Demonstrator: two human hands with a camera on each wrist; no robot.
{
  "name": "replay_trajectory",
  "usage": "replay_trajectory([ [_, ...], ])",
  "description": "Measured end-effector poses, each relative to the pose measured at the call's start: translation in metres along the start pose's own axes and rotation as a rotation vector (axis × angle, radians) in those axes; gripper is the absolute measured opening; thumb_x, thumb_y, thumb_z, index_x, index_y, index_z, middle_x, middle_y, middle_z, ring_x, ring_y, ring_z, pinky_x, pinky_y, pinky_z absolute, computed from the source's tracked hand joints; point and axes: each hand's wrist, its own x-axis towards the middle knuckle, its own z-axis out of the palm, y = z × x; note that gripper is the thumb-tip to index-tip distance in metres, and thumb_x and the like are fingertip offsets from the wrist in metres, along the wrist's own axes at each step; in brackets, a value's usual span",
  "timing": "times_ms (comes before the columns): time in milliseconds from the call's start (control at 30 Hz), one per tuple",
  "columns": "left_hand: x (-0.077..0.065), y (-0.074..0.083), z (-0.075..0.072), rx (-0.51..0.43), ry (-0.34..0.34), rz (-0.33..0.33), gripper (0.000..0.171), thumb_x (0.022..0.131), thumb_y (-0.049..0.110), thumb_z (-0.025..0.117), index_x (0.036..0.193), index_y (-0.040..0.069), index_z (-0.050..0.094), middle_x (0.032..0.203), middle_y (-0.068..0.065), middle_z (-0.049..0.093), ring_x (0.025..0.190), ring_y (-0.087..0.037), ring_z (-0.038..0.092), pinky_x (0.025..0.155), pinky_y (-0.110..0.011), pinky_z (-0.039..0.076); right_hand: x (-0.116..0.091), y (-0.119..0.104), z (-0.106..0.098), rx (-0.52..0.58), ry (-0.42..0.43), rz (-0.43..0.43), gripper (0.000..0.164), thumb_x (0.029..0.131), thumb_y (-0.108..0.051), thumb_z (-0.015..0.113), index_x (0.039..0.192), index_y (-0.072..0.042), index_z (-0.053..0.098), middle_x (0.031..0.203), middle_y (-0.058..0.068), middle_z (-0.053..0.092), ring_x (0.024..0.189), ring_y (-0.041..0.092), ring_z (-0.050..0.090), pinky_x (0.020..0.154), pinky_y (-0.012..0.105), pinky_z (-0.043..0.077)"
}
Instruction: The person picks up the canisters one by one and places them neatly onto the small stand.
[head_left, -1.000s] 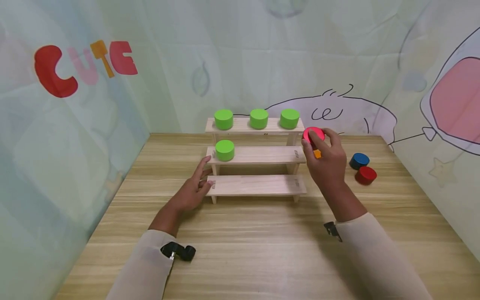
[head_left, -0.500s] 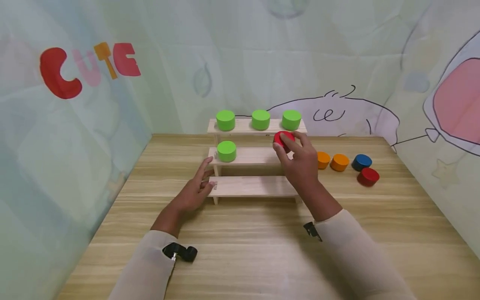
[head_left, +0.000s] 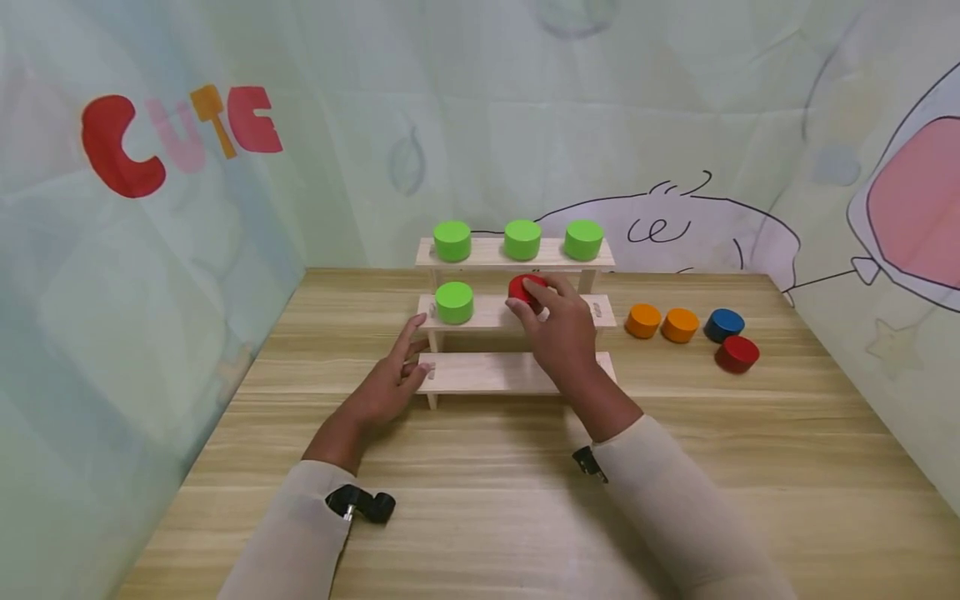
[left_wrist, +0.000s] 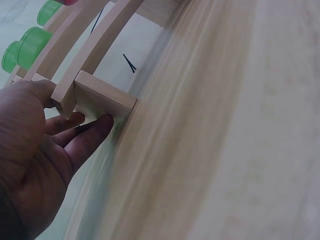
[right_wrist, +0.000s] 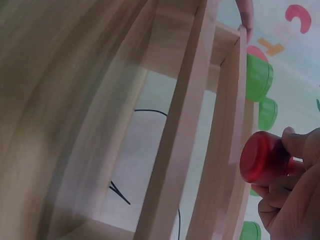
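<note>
My right hand (head_left: 562,333) pinches a red round block (head_left: 524,288) between thumb and fingers, over the middle tier of a three-tier wooden stand (head_left: 495,372). In the right wrist view the red block (right_wrist: 261,158) shows its flat underside; whether it touches the plank I cannot tell. At the stand's left end, my left hand (head_left: 382,390) holds the lowest tier, thumb on the plank, fingers against the leg (left_wrist: 102,95). Green round blocks stand on the stand: three on the top tier, one (head_left: 454,302) at the left of the middle tier.
Right of the stand, two orange blocks (head_left: 643,321), a blue block (head_left: 723,325) and another red block (head_left: 737,354) sit on the wood-grain table (head_left: 480,500). A printed curtain (head_left: 360,125) hangs behind and along both sides.
My right hand has carried the red block leftward from beyond the stand's right end to the middle tier, uncovering the orange blocks. The left hand stays at the stand's left end.
</note>
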Motion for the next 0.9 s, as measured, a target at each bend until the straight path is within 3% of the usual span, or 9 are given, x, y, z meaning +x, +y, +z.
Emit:
replay_trajectory([
  [233, 0.0, 0.002, 0.0, 0.007, -0.001, -0.006, 0.078, 0.118, 0.02, 0.048, 0.175, 0.041, -0.001, 0.175, -0.028, 0.035, 0.145, -0.05, 0.059, 0.117, -0.066, 0.05, -0.001, -0.002, 0.011, -0.042, -0.055, 0.042, 0.051, 0.1, -0.036, 0.081, 0.145, -0.013, 0.073, 0.154, 0.016, 0.065, 0.137, 0.043, 0.067, 0.11, 0.054, 0.06],
  [900, 0.0, 0.003, 0.0, 0.004, 0.002, 0.015, 0.079, 0.117, 0.016, 0.048, 0.176, 0.038, 0.0, 0.173, -0.031, 0.036, 0.143, -0.051, 0.061, 0.115, -0.066, 0.051, -0.002, 0.001, 0.017, -0.094, -0.058, 0.013, 0.049, 0.1, -0.035, 0.081, 0.142, -0.01, 0.074, 0.149, 0.018, 0.069, 0.131, 0.042, 0.07, 0.107, 0.053, 0.062],
])
